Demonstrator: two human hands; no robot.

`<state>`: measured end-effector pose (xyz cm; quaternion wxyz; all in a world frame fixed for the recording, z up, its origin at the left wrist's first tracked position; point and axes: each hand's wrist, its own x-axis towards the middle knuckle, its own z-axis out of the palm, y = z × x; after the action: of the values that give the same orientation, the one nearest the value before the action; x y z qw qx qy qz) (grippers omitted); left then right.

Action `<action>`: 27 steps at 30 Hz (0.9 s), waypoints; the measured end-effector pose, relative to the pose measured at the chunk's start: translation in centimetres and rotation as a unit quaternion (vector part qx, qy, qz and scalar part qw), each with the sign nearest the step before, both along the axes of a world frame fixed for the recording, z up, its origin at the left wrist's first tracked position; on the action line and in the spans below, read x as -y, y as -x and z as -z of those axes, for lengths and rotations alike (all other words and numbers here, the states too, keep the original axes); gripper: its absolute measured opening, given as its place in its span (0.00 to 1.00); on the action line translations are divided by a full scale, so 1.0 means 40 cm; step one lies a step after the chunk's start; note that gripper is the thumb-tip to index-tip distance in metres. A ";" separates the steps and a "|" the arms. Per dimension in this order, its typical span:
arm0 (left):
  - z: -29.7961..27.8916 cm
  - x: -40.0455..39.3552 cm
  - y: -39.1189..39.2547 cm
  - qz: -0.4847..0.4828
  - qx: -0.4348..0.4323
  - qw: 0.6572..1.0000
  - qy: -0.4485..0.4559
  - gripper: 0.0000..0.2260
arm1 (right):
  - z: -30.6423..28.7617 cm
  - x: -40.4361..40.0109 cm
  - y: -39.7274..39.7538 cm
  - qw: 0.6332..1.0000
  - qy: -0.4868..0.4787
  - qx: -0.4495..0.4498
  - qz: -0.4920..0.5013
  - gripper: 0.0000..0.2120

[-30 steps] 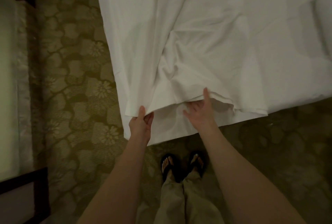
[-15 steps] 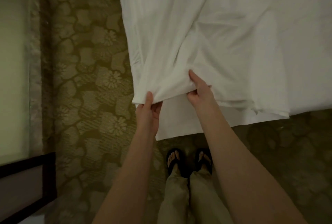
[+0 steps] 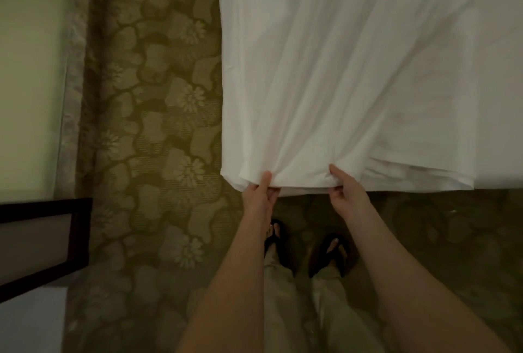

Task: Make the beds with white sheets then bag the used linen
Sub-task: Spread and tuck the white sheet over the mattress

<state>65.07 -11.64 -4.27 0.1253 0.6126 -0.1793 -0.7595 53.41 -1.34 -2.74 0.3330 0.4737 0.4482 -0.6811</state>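
1. We are standing at the near edge of the bed (image 3: 481, 41), looking down at a white sheet (image 3: 339, 69) that is covering its surface and hanging over the near and left edges.
2. We are pinching the near hem of the sheet with the left hand (image 3: 259, 197); its grip is closed on the cloth, thumb on top and fingers curled beneath.
3. We are pinching the same hem with the right hand (image 3: 346, 191), just to the right of the left hand; this grip is likewise closed on the fabric, thumb above.
4. Creases are fanning from both grips toward the far side, so we are judging the sheet to be under tension at the near left corner.
5. A second layer of white cloth (image 3: 418, 174) is showing at the hem to the right of the hands; we cannot tell whether it is a fold of the same sheet.
6. Risk: both hands are holding close together, so a pull here is likely drawing the sheet askew and leaving the right side slack.
7. Risk: the hem is hanging near the patterned carpet (image 3: 158, 154) and our sandalled feet (image 3: 334, 250); lowering it could be soiling the clean linen or catching it underfoot.
8. Risk: a shallow pinch could be slipping under a hard tug.
9. No used linen or bag is showing in view; we are judging bagging as not yet begun.
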 end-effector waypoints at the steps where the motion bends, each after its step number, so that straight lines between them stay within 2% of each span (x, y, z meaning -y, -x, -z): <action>1: 0.005 0.009 0.003 -0.017 -0.003 1.000 -0.006 0.19 | 0.006 0.001 0.001 1.000 0.007 0.007 -0.004 0.20; 5: -0.001 0.078 0.010 -0.114 -0.021 0.993 -0.007 0.15 | 0.003 0.025 -0.003 0.998 0.058 0.014 -0.025 0.21; 7: -0.015 0.108 0.010 -0.110 -0.014 0.994 0.016 0.15 | -0.008 0.042 -0.004 0.996 0.067 0.014 -0.058 0.13; 9: -0.028 0.121 -0.001 -0.096 0.002 0.994 0.050 0.13 | -0.017 0.049 -0.005 0.995 0.059 0.002 -0.084 0.10; 14: -0.059 0.129 -0.063 -0.068 0.025 0.986 0.153 0.06 | -0.010 0.002 -0.007 0.995 0.059 -0.012 -0.081 0.14; 16: -0.044 0.107 -0.097 -0.063 0.060 0.982 0.170 0.11 | 0.000 -0.009 -0.025 0.993 0.056 0.010 -0.100 0.15; 18: -0.012 0.082 -0.120 -0.058 0.098 0.980 0.165 0.14 | 0.020 -0.014 -0.049 0.992 0.018 0.030 -0.118 0.18; 21: 0.031 0.055 -0.114 -0.072 0.110 0.983 0.128 0.09 | 0.056 -0.024 -0.060 0.995 -0.027 0.036 -0.085 0.25; 25: 0.038 0.019 -0.068 -0.152 0.084 0.981 0.081 0.11 | 0.056 -0.050 -0.030 0.996 0.083 0.001 0.027 0.19; 27: 0.029 -0.011 -0.049 -0.194 0.086 0.975 0.060 0.14 | 0.054 -0.071 -0.015 0.991 0.128 -0.016 0.047 0.20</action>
<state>67.03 -11.18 -5.43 0.2909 0.6901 -0.1123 -0.6531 54.00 1.48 -4.91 0.3510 0.4372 0.3398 -0.7551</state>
